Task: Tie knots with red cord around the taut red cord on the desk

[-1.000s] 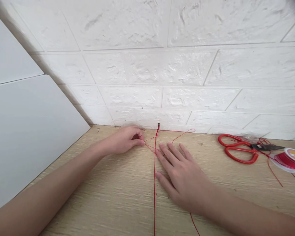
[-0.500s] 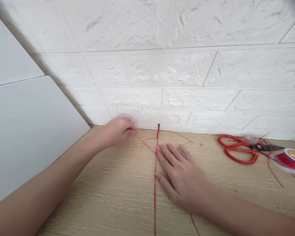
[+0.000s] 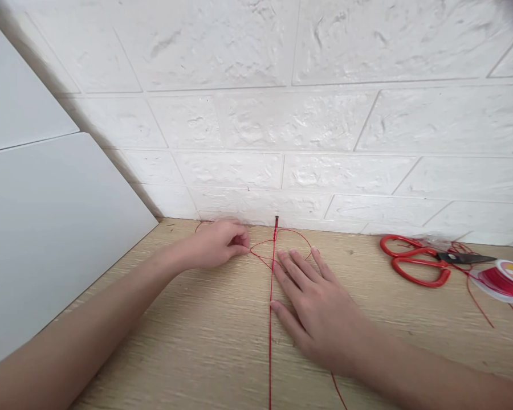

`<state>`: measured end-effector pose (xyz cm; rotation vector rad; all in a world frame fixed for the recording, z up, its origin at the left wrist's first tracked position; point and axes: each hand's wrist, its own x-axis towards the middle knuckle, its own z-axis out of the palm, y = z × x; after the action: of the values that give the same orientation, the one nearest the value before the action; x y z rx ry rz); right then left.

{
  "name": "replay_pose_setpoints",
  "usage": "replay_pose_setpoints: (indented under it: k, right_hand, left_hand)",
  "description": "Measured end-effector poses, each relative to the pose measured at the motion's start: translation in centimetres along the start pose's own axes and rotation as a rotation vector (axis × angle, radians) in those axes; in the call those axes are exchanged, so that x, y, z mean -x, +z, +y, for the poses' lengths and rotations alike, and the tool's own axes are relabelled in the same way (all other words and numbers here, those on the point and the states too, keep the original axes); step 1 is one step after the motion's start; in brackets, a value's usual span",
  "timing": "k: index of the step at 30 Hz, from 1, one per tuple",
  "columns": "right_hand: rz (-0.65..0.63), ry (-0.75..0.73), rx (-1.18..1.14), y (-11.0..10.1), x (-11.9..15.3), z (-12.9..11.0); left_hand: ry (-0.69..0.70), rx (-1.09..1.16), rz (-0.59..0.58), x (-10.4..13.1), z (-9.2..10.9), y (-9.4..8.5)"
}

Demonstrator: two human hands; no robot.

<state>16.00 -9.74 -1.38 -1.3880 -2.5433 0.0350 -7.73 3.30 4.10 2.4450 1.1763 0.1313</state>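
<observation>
A thin red cord (image 3: pixel 270 347) runs straight toward me from a nail (image 3: pixel 276 217) at the foot of the wall, with small red knots (image 3: pixel 275 232) just below the nail. Thin loops of red cord spread to both sides of the straight strand. My left hand (image 3: pixel 224 244) pinches the left loop between thumb and fingers, left of the knots. Flat on the wooden surface lies my right hand (image 3: pixel 314 302), fingers spread, its thumb and index fingertips touching the straight strand. Part of the right loop passes under its fingers. A cord end shows below my right wrist.
Red-handled scissors (image 3: pixel 421 270) lie on the wooden surface (image 3: pixel 188 341) at the right, beside a spool of red cord (image 3: pixel 502 280) with loose strands. White brick-patterned wall (image 3: pixel 256 119) rises behind. Grey-white panels (image 3: pixel 55 228) stand at the left.
My left hand has moved right and nearer to me, toward the knots. The right-hand loop has become smaller and rounder. My right hand has stayed in place.
</observation>
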Motion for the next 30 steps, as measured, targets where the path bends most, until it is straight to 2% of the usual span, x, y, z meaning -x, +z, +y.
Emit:
replay_pose_setpoints:
  k: [5, 9, 13, 19, 22, 24, 26, 30]
  right_hand:
    - [-0.014, 0.011, -0.012, 0.1, -0.1, 0.0]
    - [-0.01, 0.008, -0.015, 0.1, -0.2, 0.1]
    - [-0.005, 0.004, -0.013, 0.2, -0.1, 0.1]
    - [-0.044, 0.005, 0.007, 0.2, -0.1, 0.0]
    - [-0.051, 0.004, 0.018, 0.0, -0.2, -0.1]
    - [-0.051, 0.004, 0.018, 0.0, -0.3, -0.1]
    - [-0.05, 0.005, 0.017, 0.0, -0.3, -0.1]
    - [-0.035, -0.003, 0.012, 0.0, -0.2, -0.1]
  left_hand:
    - [0.03, -0.048, 0.034, -0.1, -0.6, 0.4]
    - [0.037, -0.16, 0.072, 0.0, -1.1, -0.5]
    - [-0.026, -0.283, 0.075, 0.4, -1.8, -1.7]
    - [-0.064, -0.318, 0.093, 0.7, -3.0, -3.0]
    - [-0.068, -0.244, 0.097, 0.7, -2.1, -2.5]
    - [-0.027, -0.156, 0.057, 0.5, -1.2, -1.6]
    - [0.019, -0.097, 0.075, 0.3, -0.6, -0.5]
    - [0.046, -0.036, 0.068, -0.1, -0.5, 1.0]
